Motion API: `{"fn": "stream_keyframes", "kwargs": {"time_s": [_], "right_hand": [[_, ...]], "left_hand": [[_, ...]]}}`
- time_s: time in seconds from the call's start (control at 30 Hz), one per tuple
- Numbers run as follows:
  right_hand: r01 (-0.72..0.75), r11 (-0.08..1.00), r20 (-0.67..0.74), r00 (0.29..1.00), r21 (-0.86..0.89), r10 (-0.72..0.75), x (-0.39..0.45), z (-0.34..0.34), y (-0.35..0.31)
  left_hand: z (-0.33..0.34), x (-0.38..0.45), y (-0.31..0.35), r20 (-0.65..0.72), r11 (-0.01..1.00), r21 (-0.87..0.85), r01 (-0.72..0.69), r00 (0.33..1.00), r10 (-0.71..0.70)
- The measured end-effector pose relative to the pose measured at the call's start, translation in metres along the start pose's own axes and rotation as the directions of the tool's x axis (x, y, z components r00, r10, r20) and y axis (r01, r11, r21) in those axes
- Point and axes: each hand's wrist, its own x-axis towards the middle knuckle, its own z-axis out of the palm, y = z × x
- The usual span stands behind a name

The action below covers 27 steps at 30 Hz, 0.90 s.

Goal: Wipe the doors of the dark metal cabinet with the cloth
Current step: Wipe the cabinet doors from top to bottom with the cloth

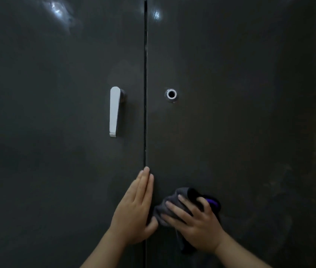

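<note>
2 dark grey metal cabinet doors fill view: left door (47, 132), right door (250, 113), both closed, thin vertical seam between. Left hand (134, 207) flat over the seam low down, fingers straight and together. Right hand (197, 225) presses bunched grey cloth with purple patch (174, 198) against right door just beside the seam, fingers spread. Silver lever handle (114, 111) on left door. Round silver lock ring (171, 94) on right door.

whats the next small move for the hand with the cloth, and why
Probably sweep the cloth up the right door toward the round lock. The right hand presses it low beside the seam, while the left hand lies flat bracing there, with much door above.
</note>
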Motion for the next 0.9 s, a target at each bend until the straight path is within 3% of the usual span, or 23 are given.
{"fn": "stream_keyframes", "kwargs": {"time_s": [0.1, 0.2, 0.3, 0.37, 0.4, 0.43, 0.5, 0.6, 0.67, 0.73, 0.8, 0.87, 0.9], "right_hand": [[0.057, 0.997, -0.002, 0.998, -0.051, -0.057, 0.009, -0.006, 0.036], [-0.269, 0.955, -0.123, 0.96, -0.128, 0.254, 0.039, -0.014, 0.081], [-0.659, 0.746, -0.167, 0.749, -0.093, 0.641, 0.067, -0.022, 0.119], [-0.797, 0.603, -0.153, 0.6, -0.028, 0.786, 0.077, -0.025, 0.125], [-0.81, 0.586, -0.155, 0.582, -0.022, 0.798, 0.077, -0.024, 0.122], [-0.788, 0.615, -0.161, 0.612, -0.036, 0.775, 0.075, -0.022, 0.116], [-0.646, 0.759, -0.156, 0.76, -0.084, 0.63, 0.057, -0.015, 0.092], [-0.281, 0.959, -0.093, 0.957, -0.047, 0.276, 0.011, -0.007, 0.046], [-0.052, 0.999, -0.021, 0.998, -0.015, 0.051, -0.017, -0.005, 0.029], [0.077, 0.997, 0.019, 0.997, -0.003, -0.077, -0.026, -0.005, 0.034], [0.061, 0.997, 0.001, 0.998, -0.037, -0.061, -0.014, -0.007, 0.051], [-0.167, 0.981, -0.077, 0.984, -0.096, 0.16, 0.011, -0.01, 0.073], [-0.329, 0.939, -0.126, 0.941, -0.104, 0.315, 0.027, -0.011, 0.084]], "left_hand": [[0.002, -0.009, 0.005, 0.069, 0.999, 0.022, -0.029, 0.997, 0.027], [0.002, -0.011, 0.004, 0.061, 1.0, 0.023, -0.007, 0.998, 0.006], [0.0, -0.011, 0.004, 0.06, 1.0, 0.014, 0.021, 0.998, -0.021], [-0.001, -0.011, 0.006, 0.065, 0.999, 0.017, 0.033, 0.997, -0.034], [-0.001, -0.011, 0.007, 0.064, 0.999, 0.024, 0.037, 0.997, -0.039], [-0.001, -0.01, 0.009, 0.061, 0.999, 0.033, 0.042, 0.997, -0.044], [-0.002, -0.009, 0.011, 0.059, 0.998, 0.043, 0.051, 0.997, -0.054], [-0.001, -0.009, 0.014, 0.048, 0.996, 0.034, 0.078, 0.996, -0.079], [0.0, -0.01, 0.017, 0.044, 0.996, 0.022, 0.092, 0.995, -0.093], [0.002, -0.009, 0.019, 0.039, 0.995, 0.019, 0.102, 0.994, -0.103], [0.004, -0.008, 0.019, 0.037, 0.994, 0.03, 0.106, 0.994, -0.107], [0.005, -0.008, 0.019, 0.034, 0.994, 0.035, 0.105, 0.994, -0.106], [0.005, -0.008, 0.018, 0.032, 0.994, 0.035, 0.104, 0.994, -0.106]]}}
